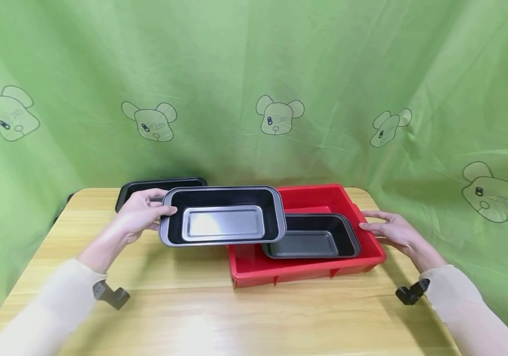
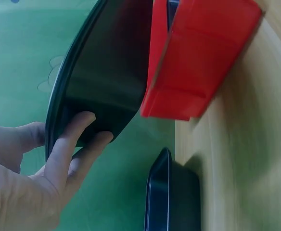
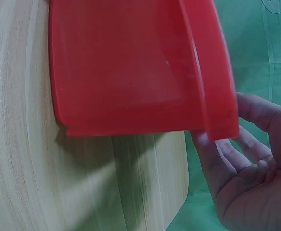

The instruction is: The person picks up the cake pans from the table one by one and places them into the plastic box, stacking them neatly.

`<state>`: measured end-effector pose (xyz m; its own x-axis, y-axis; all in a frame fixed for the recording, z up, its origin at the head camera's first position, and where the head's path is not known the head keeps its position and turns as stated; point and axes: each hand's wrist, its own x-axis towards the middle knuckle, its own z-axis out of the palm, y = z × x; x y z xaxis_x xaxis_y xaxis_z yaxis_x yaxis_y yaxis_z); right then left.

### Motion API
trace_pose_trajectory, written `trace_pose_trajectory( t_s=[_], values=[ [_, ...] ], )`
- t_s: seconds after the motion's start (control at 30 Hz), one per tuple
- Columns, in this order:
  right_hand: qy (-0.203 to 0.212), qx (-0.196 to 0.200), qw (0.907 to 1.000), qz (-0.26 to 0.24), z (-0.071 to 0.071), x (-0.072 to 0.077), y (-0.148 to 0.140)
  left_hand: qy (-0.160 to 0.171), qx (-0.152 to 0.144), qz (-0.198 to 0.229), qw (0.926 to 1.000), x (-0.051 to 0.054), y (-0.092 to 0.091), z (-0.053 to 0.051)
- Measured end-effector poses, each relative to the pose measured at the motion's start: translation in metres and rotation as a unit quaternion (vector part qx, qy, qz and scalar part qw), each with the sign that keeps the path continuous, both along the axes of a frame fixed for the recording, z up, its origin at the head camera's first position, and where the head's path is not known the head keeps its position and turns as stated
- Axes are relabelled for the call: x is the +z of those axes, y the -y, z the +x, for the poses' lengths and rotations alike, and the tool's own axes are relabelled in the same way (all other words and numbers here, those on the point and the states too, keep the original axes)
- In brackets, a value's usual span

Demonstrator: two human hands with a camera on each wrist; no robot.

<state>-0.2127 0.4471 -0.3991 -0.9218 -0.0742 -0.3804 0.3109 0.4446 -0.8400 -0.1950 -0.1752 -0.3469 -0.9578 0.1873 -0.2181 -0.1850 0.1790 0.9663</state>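
My left hand (image 1: 140, 213) holds a dark metal loaf pan (image 1: 224, 223) by its left end, the thumb over the rim and the fingers against the outside. The pan hangs above the table, tilted so its inside faces me, and its right end overlaps the red plastic bin (image 1: 303, 273). Another loaf pan (image 1: 309, 243) lies inside that bin, partly hidden by the held one. At the bin's right end, my right hand (image 1: 389, 230) grips the rim, thumb on top and fingers at the outer side, as the right wrist view (image 3: 256, 168) also has it.
A third dark pan (image 1: 169, 184) stands at the table's back left, partly behind my left hand. The wooden table (image 1: 218, 311) reaches back to a green curtain (image 1: 218, 64) with printed bear faces. A wrist camera (image 1: 111, 295) sits on the left sleeve.
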Motion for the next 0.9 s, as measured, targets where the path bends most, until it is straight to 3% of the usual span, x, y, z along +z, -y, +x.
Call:
trace_pose_trajectory(
  t_s=[0.17, 0.6, 0.9],
  values=[
    [0.001, -0.003, 1.0000, -0.007, 0.000, -0.001, -0.001, 0.003, 0.003, 0.003, 1.0000, 0.001, -0.019, -0.005],
    [0.000, -0.001, 1.0000, -0.005, -0.002, -0.003, -0.002, 0.010, 0.011, 0.014, 0.9998, -0.011, -0.061, -0.022],
    [0.000, 0.002, 1.0000, 0.000, -0.002, -0.002, -0.002, 0.015, 0.010, 0.030, 0.9994, -0.012, -0.091, -0.026]
  ],
)
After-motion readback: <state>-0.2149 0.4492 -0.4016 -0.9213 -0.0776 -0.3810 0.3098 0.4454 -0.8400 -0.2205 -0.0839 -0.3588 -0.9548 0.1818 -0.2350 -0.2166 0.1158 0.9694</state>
